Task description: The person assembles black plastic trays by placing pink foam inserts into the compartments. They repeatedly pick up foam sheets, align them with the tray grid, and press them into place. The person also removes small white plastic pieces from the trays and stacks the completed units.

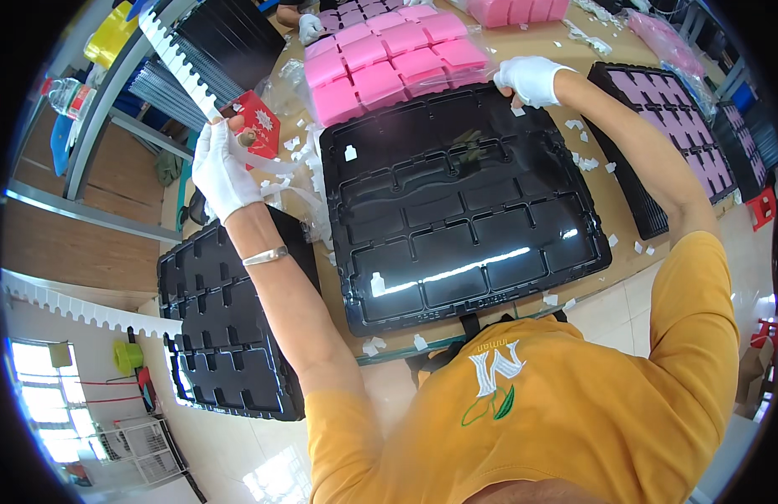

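A black plastic tray (456,197) with moulded compartments lies before me, and small white tab-shaped pieces (350,153) are on it. My left hand (225,168), in a white glove with bare fingertips, is raised at the tray's far left. Its fingers are closed on a white notched strip (180,67) that reaches up and away to the left. At the tray's far right corner is my right hand (530,81), also gloved, with its fingers bent and closed on the rim. A small white piece (517,110) shows just below these fingertips.
Pink foam blocks (389,63) stand behind the tray. Black tray stacks are at left (229,328) and right (670,134), the right one with purple inserts. A red box (259,122), white scraps (586,162) and a metal rack (91,214) surround. Another person's gloved hand (311,28) shows beyond.
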A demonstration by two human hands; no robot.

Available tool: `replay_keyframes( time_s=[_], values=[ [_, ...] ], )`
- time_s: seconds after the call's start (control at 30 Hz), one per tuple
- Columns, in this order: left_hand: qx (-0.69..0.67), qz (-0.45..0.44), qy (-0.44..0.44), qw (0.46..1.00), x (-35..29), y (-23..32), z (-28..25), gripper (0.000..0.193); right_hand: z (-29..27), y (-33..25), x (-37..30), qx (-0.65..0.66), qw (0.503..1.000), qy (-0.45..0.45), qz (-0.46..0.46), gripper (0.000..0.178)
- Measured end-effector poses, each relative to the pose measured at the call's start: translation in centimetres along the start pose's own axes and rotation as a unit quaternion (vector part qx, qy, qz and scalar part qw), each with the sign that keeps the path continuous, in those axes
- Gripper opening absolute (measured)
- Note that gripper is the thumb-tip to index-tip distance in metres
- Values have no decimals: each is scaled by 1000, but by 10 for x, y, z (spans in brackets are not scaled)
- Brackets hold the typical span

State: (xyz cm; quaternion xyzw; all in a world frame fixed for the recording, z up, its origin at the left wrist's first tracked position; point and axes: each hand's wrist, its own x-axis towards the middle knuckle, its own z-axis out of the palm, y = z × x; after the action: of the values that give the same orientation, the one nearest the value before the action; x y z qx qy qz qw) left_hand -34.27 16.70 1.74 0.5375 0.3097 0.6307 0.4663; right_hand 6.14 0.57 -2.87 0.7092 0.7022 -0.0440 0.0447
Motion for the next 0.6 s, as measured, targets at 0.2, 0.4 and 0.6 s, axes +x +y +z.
replay_keyframes(
  time_s=[0.2, 0.4, 0.6],
  values=[
    [50, 29, 7, 998, -3, 1, -4, 22, -2, 2, 8, 45, 996, -61, 44, 36],
    [-26, 22, -6, 999, 4, -16, -2, 18, -43, -104, 56, 35, 969, 221, -105, 24],
    [-43, -21, 9, 999, -11, 10, 10, 19, -94, -240, 140, 378, 812, 388, -215, 33]
  ],
)
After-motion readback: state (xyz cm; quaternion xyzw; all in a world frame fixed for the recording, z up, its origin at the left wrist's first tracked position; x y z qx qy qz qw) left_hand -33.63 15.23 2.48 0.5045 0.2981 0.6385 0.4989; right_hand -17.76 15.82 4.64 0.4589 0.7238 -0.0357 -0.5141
